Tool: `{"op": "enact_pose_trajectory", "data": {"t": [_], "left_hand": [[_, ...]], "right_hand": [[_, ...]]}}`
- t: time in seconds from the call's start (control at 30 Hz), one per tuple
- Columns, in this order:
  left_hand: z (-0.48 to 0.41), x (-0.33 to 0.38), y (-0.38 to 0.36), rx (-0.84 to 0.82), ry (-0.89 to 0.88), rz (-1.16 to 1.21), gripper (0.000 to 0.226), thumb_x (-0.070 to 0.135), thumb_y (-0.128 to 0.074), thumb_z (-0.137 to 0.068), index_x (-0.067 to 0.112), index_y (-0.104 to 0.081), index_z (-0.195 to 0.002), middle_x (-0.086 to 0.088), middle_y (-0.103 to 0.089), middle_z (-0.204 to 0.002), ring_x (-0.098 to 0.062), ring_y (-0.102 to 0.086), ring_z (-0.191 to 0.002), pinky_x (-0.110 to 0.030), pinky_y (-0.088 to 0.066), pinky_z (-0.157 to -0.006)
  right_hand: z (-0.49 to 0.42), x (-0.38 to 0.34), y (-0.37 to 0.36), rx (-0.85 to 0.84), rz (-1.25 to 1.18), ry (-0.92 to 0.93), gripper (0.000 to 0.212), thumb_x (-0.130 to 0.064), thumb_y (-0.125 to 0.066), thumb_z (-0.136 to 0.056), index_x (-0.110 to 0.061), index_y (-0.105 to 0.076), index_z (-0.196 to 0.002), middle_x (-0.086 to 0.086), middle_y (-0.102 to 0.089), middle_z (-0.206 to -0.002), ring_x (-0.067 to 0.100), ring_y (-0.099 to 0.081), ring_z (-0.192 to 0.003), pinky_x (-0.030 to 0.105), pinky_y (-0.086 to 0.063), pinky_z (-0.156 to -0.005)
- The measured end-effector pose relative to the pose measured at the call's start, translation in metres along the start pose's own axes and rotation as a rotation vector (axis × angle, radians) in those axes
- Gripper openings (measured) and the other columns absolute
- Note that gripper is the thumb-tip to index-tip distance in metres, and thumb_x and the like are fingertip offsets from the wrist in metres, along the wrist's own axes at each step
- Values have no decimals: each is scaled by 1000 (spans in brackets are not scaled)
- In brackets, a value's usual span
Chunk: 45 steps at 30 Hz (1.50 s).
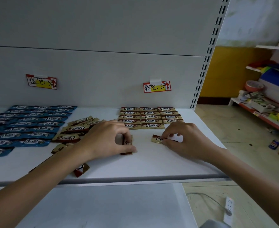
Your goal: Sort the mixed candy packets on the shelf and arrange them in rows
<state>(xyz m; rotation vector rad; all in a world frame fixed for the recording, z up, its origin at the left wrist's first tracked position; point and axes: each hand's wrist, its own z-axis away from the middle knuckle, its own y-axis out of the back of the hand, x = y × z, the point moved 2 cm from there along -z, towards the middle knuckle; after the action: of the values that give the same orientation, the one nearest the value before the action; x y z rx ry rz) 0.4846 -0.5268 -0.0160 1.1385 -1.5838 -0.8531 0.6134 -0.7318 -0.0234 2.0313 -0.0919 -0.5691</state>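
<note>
On the white shelf (pixel 152 163), blue Choco packets (pixel 30 124) lie in rows at the left, and brown-gold Choco packets (pixel 149 116) lie in neat rows at the back right. A loose heap of brown-gold packets (pixel 72 130) sits between them. My left hand (pixel 107 139) pinches a brown packet (pixel 127 143) standing on its edge on the shelf. My right hand (pixel 184 139) pinches another brown-gold packet (pixel 156 139) lying flat just in front of the sorted brown rows. One stray brown packet (pixel 81 169) lies near the shelf's front edge, under my left forearm.
Two handwritten labels (pixel 41 81) (pixel 156 87) are stuck on the back panel above the two groups. A lower shelf (pixel 102 206) sticks out below. To the right are a slotted upright (pixel 206 58), other stocked shelves (pixel 267 102) and a power strip (pixel 228 206) on the floor.
</note>
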Motion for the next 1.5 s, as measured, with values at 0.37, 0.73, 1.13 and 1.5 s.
{"op": "enact_pose_trajectory", "data": {"t": [0.37,0.73,1.13,1.5], "left_hand": [[-1,7,-1,17,26,98,21,39,-78,-69,30,-68,-84,20,-64,-92,4,-59,-82,-16,-45,-80],[-9,-14,0,8,40,19,14,34,-68,-81,31,-72,-94,19,-59,-91,3,-54,-85,-25,-46,-82],[-19,-20,-4,68,9,-13,11,34,-67,-83,29,-72,-91,15,-61,-91,-9,-59,-82,-35,-50,-76],[-21,-25,-4,72,-13,-4,17,39,-66,-82,27,-71,-92,15,-61,-93,-8,-59,-82,-34,-50,-75]], "right_hand": [[5,24,9,56,52,-121,18,-8,-66,-80,-23,-74,-85,-13,-63,-82,0,-55,-77,3,-35,-64],[-4,47,15,85,71,-200,9,-12,-72,-78,-19,-74,-83,0,-66,-85,8,-57,-71,12,-38,-61],[-16,47,14,63,48,-222,11,-10,-70,-79,-19,-74,-83,-2,-65,-86,9,-57,-72,34,-50,-68],[-19,47,10,78,89,-184,11,-10,-69,-79,-17,-75,-85,0,-65,-87,13,-56,-73,25,-44,-67]]}}
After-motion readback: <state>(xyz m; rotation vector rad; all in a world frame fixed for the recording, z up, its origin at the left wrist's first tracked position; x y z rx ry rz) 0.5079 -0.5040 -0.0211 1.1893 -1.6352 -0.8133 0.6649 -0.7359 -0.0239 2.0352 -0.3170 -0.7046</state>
